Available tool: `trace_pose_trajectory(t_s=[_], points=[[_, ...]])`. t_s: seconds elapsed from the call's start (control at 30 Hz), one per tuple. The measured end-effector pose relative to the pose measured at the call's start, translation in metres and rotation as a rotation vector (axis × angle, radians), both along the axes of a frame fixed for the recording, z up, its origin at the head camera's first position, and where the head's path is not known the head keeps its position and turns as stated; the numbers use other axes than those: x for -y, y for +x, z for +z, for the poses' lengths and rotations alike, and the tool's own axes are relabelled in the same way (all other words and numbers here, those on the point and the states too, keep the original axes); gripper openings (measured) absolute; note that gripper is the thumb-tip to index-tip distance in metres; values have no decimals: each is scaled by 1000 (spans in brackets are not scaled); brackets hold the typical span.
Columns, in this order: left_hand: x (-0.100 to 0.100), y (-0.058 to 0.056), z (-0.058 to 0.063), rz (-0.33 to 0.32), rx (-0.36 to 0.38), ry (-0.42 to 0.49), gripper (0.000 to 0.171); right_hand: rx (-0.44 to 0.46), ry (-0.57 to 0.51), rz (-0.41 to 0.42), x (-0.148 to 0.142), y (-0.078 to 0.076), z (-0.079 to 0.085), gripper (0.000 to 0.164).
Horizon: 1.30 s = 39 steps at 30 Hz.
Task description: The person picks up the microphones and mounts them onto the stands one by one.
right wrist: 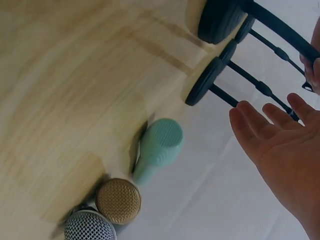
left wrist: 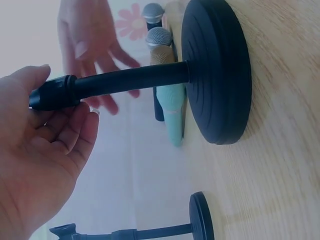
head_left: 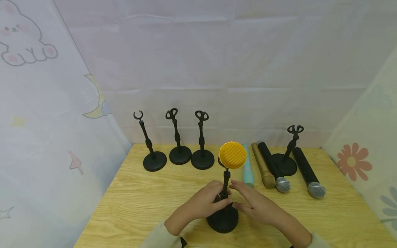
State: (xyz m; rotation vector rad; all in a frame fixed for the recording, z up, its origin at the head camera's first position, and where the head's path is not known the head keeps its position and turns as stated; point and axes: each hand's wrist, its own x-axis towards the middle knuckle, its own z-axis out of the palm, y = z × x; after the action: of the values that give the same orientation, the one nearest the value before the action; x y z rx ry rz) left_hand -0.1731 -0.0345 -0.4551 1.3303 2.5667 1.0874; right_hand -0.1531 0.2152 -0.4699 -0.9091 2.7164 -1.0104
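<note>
A black desktop microphone stand (head_left: 222, 222) stands upright near the front of the table, and a microphone with a yellow mesh head (head_left: 233, 155) sits in its top clip. My left hand (head_left: 204, 204) holds the stand's pole (left wrist: 132, 80) at the collar, thumb on one side and curled fingers on the other. Just right of the pole is my right hand (head_left: 255, 205), its fingers extended and parted. In the right wrist view that right hand (right wrist: 287, 150) holds nothing. The yellow head is out of sight in both wrist views.
Along the back left stand several black stands, one with a C-shaped clip (head_left: 155, 161). To the right lie a mint microphone (head_left: 248, 174), a gold one (head_left: 263, 167) and two black ones with silver heads (head_left: 283, 184). Another stand (head_left: 284, 165) rises between the black ones.
</note>
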Motion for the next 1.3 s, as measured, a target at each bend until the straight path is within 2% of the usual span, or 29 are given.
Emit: trace_pose_trajectory(t_s=[0.13, 0.33, 0.53, 0.77, 1.07, 1.3], points=[[1, 1, 1, 21, -14, -14, 29, 62, 53, 26, 5, 4, -8, 77], [2, 1, 2, 40, 20, -38, 30, 115, 177, 48, 15, 5, -14, 75], [2, 0, 2, 43, 34, -42, 29, 51, 265, 110, 20, 11, -25, 83], [2, 0, 1, 32, 18, -31, 29, -20, 367, 155, 23, 17, -32, 79], [2, 0, -3, 59, 26, 5, 32, -38, 432, 122, 27, 21, -33, 75], [0, 5, -5, 129, -6, 39, 30, -50, 449, 95, 29, 25, -36, 72]])
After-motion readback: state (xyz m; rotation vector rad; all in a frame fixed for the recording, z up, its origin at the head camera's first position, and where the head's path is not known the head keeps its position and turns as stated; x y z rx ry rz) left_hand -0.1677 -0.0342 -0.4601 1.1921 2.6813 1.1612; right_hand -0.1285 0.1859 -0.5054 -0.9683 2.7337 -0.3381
